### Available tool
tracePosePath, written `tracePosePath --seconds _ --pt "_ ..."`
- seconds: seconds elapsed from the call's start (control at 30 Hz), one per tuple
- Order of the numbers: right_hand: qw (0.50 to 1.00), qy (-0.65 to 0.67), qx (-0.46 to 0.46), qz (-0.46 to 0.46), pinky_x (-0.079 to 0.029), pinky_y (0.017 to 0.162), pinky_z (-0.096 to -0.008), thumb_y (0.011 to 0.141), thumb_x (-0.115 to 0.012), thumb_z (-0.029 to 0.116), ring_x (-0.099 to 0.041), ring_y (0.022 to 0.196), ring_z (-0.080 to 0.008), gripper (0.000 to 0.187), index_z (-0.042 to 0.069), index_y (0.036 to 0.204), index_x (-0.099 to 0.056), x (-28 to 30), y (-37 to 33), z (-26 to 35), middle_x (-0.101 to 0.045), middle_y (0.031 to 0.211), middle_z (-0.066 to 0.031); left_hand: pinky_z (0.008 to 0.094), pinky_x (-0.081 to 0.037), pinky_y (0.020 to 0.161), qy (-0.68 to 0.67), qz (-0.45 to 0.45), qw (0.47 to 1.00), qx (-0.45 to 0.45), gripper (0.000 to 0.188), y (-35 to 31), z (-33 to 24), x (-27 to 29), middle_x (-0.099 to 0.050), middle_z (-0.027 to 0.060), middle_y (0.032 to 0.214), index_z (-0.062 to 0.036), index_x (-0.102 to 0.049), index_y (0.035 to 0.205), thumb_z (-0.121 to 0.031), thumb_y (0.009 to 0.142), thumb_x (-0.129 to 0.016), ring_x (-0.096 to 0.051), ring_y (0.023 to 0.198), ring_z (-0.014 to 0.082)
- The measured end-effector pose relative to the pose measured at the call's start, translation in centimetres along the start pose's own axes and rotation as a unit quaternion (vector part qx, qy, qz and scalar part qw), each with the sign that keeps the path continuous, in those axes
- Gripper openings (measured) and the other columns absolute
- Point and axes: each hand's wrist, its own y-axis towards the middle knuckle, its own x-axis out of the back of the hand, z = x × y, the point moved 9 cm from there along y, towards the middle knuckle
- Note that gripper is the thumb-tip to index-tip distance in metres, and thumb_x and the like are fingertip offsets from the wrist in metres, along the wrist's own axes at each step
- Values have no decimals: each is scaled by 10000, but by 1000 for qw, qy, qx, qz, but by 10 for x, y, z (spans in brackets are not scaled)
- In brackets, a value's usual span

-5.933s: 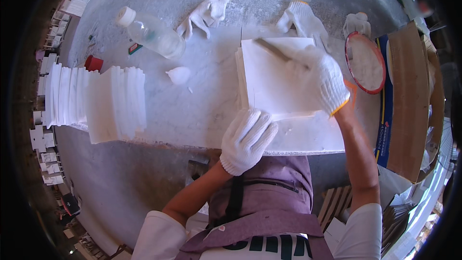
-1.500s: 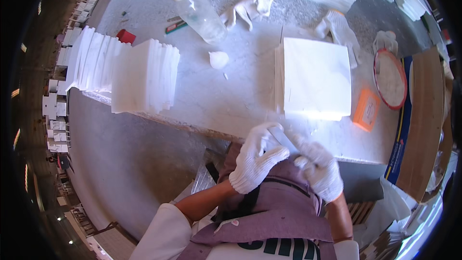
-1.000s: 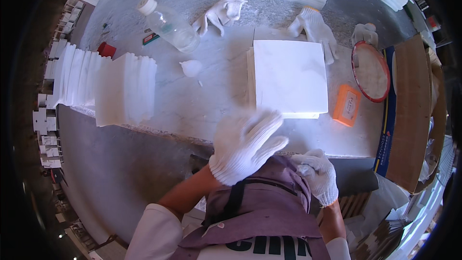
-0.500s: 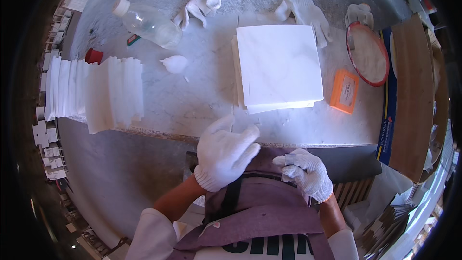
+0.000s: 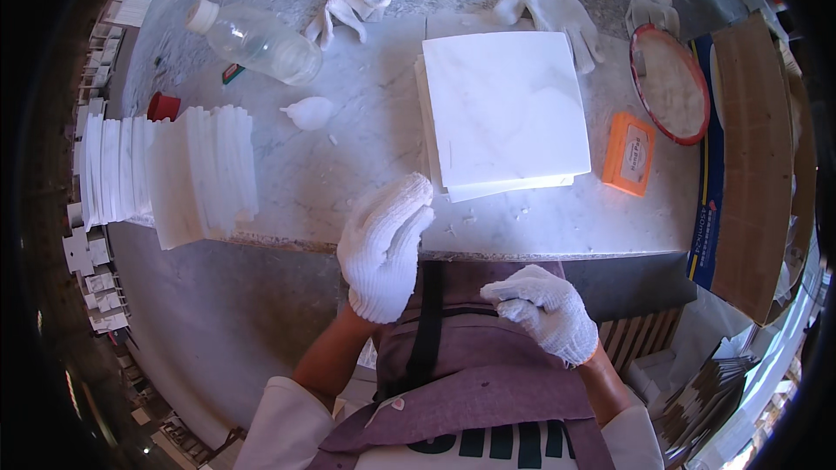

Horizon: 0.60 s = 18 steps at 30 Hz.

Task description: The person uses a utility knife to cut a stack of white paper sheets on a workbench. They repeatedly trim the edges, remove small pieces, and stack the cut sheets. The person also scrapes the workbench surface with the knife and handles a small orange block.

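Both my hands wear white knitted gloves. My left hand (image 5: 385, 248) hovers over the front edge of the marble-topped table, fingers stretched out side by side, with nothing visible in it. In front of my apron, my right hand (image 5: 549, 315) is closed, pinching a small, thin, greyish flat piece (image 5: 500, 291) between thumb and fingers; its kind is unclear. Beyond the hands lies a squared stack of white marble-look tiles (image 5: 509, 109), its lower tiles slightly askew. An orange rectangular pad (image 5: 629, 155) with a pale label rests right of the stack.
White tiles (image 5: 205, 174) stand on edge at the left. Behind them are a red cap (image 5: 164, 106), a clear bottle (image 5: 261, 43) and a white bulb-shaped thing (image 5: 309, 113). Loose gloves (image 5: 357, 2) lie at the back. A red-rimmed round dish (image 5: 670, 87) and cardboard box (image 5: 749, 165) stand right.
My left hand has turned and moved slightly left and up, its fingers now closer together. The right hand keeps its pinch, shifted slightly left. The view has shifted a little.
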Motion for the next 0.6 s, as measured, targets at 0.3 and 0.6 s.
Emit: tracePosePath --seconds 0.3,0.6 --pt "999 22 -13 -26 -510 816 -342 850 -731 99 -633 894 -239 279 51 1124 -714 8 2 -3 -702 962 -100 398 -439 1025 -9 0 1000 -10 439 28 -11 -3 -594 196 1314 38 -568 1294 -144 902 -649 -568 1209 314" --pt "999 6 17 -51 -507 817 -337 858 -731 103 -634 893 -241 279 51 1131 -715 16 4 6 -701 947 -103 578 -156 1180 279 174 926 -184 637 50 -25 -70 -492 138 1453 -108 -569 1358 -536 888 -601 -354 1407 376"
